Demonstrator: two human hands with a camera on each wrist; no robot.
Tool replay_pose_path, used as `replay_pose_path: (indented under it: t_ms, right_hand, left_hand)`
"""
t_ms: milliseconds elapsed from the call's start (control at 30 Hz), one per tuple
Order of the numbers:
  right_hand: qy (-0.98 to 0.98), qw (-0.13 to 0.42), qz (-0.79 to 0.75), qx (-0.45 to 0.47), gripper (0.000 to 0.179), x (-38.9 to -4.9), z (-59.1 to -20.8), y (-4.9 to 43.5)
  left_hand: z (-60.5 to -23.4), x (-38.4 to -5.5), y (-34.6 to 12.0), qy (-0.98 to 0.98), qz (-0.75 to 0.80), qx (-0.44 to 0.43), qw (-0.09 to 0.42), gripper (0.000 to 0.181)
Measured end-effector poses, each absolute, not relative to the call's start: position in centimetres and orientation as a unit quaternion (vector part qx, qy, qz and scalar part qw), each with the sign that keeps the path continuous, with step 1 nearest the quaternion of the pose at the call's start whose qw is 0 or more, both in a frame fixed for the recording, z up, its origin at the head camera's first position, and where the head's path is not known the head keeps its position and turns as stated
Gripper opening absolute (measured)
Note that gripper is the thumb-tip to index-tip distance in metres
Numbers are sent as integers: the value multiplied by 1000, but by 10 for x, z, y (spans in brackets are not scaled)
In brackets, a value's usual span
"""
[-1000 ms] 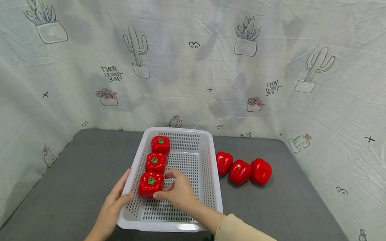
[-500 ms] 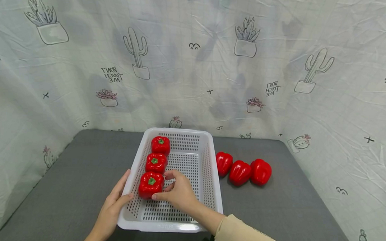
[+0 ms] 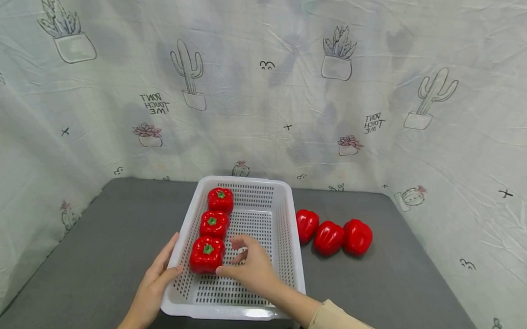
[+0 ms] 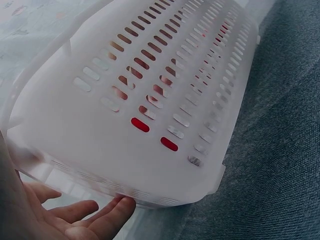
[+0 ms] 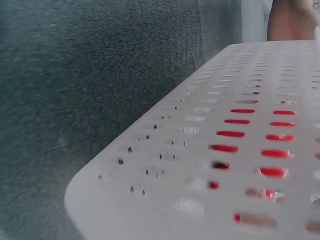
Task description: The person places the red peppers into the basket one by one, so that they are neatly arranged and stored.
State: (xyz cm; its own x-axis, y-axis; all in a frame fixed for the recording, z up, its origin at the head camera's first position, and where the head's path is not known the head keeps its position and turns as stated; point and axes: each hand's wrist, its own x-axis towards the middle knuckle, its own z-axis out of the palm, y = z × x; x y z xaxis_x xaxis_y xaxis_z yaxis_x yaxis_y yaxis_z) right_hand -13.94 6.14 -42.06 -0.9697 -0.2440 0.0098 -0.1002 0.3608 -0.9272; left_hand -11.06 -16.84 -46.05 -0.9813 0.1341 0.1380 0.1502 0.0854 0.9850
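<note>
In the head view, a white slotted plastic basket [image 3: 239, 311] stands on a grey surface. Three red bell peppers form a column along its left side: a far one [image 3: 220, 200], a middle one [image 3: 214, 224] and a near one [image 3: 207, 255], green stems up. My left hand [image 3: 153, 280] holds the basket's left rim, thumb over it and fingers along the outer wall; the left wrist view shows those fingers [image 4: 112, 220] at the wall. Inside the basket, my right hand [image 3: 253, 268] hovers just right of the near pepper, fingers loosely bent around nothing, thumb tip close to the pepper.
Three more red bell peppers lie on their sides right of the basket: one by its wall [image 3: 307, 227], one in the middle [image 3: 329, 238] and one farthest right [image 3: 357, 237]. A printed cloth [image 3: 267, 86] encloses the grey table [image 3: 395, 288] at back and sides.
My right hand has let go of the near pepper and drawn slightly to the right. The pepper stays in the basket. My left hand keeps its place on the rim.
</note>
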Motion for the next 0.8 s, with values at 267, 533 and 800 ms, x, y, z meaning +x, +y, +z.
replay_pose_path:
  t_ms: [267,533,800]
  right_hand:
    - [831,60,-532,-149,36,-122,-412,85]
    - [820,30,-558,-128,28,-102,-403,113]
    - [806,-81,-575,-115,30,-98,-399,150]
  left_hand:
    - [-460,-110,-170,-735,-673,-88,3,65]
    - [-460,-110,-169,-732,-675,-94,3,65]
    - [-462,-111,-169,-726,-682,-92,4,65]
